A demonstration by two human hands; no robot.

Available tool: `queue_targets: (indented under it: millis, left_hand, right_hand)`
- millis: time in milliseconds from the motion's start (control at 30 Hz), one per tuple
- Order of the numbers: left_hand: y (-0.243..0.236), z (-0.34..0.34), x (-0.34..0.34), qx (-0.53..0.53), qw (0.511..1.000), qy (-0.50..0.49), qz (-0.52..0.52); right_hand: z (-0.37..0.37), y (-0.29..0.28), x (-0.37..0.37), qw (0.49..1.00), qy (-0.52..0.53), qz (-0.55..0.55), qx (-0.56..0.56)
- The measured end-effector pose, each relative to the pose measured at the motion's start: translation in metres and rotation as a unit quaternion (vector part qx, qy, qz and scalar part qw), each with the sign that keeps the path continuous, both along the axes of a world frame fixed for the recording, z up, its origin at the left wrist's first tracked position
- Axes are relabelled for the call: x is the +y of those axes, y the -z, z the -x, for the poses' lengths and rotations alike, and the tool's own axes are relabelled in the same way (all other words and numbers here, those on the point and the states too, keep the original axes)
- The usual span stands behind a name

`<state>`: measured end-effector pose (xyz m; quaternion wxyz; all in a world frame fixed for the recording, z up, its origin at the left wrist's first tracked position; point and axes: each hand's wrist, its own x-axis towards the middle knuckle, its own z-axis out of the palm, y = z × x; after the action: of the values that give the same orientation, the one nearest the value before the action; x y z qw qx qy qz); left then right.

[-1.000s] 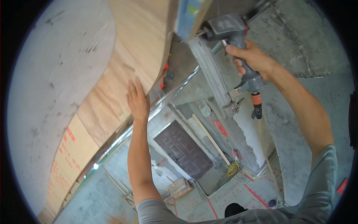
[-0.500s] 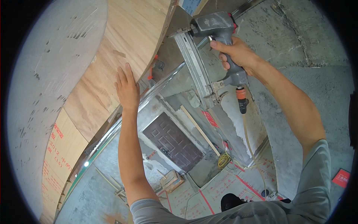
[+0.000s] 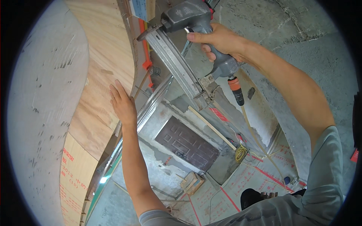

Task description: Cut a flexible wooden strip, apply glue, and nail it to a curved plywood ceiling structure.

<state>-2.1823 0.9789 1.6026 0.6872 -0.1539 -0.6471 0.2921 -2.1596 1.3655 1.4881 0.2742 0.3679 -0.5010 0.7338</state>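
A grey pneumatic nail gun (image 3: pixel 174 62) with a long metal magazine is gripped in my right hand (image 3: pixel 222 39). My fingers wrap round its handle, with one finger near the trigger. The gun's nose lies close to the edge of a curved plywood panel (image 3: pixel 105 49), though I cannot tell whether they touch. From an orange and black coupling (image 3: pixel 235 91) at the handle's base, a thin air hose (image 3: pixel 258 136) runs down. My left hand (image 3: pixel 123 105) rests flat on the plywood near its edge, fingers stretched out and holding nothing.
A pale curved surface (image 3: pixel 49 83) borders the plywood at left; printed board (image 3: pixel 75 173) lies below it. Shiny metal framing (image 3: pixel 151 101) crosses behind my left arm. Farther down are a brown door (image 3: pixel 187 143), a yellow coil (image 3: pixel 241 153) and a floor with printed covering (image 3: pixel 218 197).
My right hand has brought the nail gun left and slightly up, nearer the plywood edge. My left hand stays on the panel. The whole view has shifted a little.
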Motion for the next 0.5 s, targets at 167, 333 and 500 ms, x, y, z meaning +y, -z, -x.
queue_targets:
  millis: [167,333,500]
  left_hand:
    - [0.003,0.000,0.004,-0.011,1.000,0.004,-0.005]
    - [0.003,-0.001,0.002,-0.010,1.000,0.012,0.012]
    - [0.004,0.000,0.005,-0.012,1.000,0.009,0.018]
  right_hand:
    - [0.005,-0.001,-0.002,0.998,-0.027,-0.046,0.015]
    - [0.009,-0.004,0.000,0.998,-0.041,-0.046,0.027]
    - [0.011,-0.008,0.008,0.997,-0.028,-0.044,0.049]
